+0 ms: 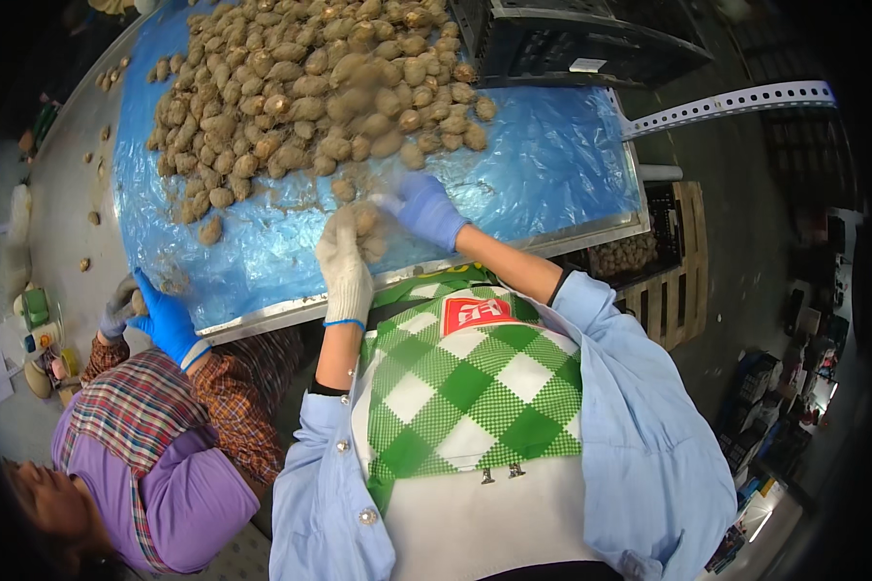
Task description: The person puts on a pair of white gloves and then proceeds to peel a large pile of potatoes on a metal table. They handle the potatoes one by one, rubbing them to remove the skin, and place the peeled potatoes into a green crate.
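My left hand [345,265], in a white knit glove with a blue cuff edge, holds a brown, hairy taro corm [367,218] over the near edge of the table. Just to its right is my right hand [430,212] in a blue glove, fingers bent toward that corm. Its fingertips are blurred, so I cannot tell whether it grips anything. A large heap of taro corms [291,94] covers the far part of the blue plastic sheet [552,160]. A single corm [343,190] lies just beyond my left hand.
A co-worker's blue-gloved hand [163,319] is at the table's left corner, beside a corm. A black plastic crate [552,47] stands at the back right. White perforated metal bar [727,102] juts out right. Below is a wooden pallet [690,269] with a crate of corms [625,254].
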{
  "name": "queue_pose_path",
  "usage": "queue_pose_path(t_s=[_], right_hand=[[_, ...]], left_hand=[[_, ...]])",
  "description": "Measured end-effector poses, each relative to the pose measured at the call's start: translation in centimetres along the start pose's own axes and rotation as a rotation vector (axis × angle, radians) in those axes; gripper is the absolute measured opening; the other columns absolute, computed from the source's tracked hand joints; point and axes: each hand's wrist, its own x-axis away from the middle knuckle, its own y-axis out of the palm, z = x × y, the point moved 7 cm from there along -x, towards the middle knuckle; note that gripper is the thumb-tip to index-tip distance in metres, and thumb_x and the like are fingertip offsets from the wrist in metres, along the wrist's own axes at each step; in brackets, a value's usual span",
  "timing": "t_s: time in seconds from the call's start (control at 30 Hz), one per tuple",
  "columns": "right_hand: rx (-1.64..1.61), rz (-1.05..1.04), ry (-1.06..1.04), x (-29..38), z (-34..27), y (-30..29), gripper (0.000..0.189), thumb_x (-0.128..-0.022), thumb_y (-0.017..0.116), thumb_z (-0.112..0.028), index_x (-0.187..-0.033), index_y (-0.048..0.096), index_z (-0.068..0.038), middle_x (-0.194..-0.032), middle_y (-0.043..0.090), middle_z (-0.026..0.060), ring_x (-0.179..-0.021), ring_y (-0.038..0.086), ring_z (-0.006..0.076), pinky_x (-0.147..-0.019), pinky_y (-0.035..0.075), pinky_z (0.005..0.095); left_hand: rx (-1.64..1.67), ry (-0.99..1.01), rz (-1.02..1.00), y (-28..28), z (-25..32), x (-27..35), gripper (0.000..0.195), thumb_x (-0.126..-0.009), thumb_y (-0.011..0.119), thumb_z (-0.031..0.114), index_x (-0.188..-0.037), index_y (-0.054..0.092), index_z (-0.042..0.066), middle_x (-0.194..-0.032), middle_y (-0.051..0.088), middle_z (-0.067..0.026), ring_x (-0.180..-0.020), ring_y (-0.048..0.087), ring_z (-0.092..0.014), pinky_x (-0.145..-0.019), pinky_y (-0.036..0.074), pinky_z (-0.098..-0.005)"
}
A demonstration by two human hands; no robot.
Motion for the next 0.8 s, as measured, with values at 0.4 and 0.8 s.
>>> queue_pose_path(t_s=[0.4,0.8], right_hand=[[-0.804,-0.110,0.191,1.8,-1.2,0.4,0.026,-0.086,0.073,-0.022,-0.096,0.068,0.002,-0.082,0.067,0.0095,-0.074,0.065,0.0153,-0.065,0.052,0.0319],[-0.352,-0.022,0.045,0.9,0.1,0.9,0.036,-0.089,0.067,-0.032,-0.090,0.065,0.003,-0.081,0.065,0.0211,-0.080,0.066,0.0348,-0.074,0.050,0.0444]], left_hand=[[-0.121,-0.127,-0.083,-0.1,-1.3,-0.2,0.036,-0.100,0.054,0.037,-0.105,0.058,0.001,-0.074,0.063,-0.0056,-0.053,0.056,-0.011,-0.046,0.042,-0.0244],[-0.042,-0.218,-0.003,-0.8,-1.8,0.0,0.045,-0.102,0.046,0.043,-0.110,0.060,0.001,-0.078,0.064,-0.0066,-0.056,0.055,-0.011,-0.048,0.043,-0.0258]])
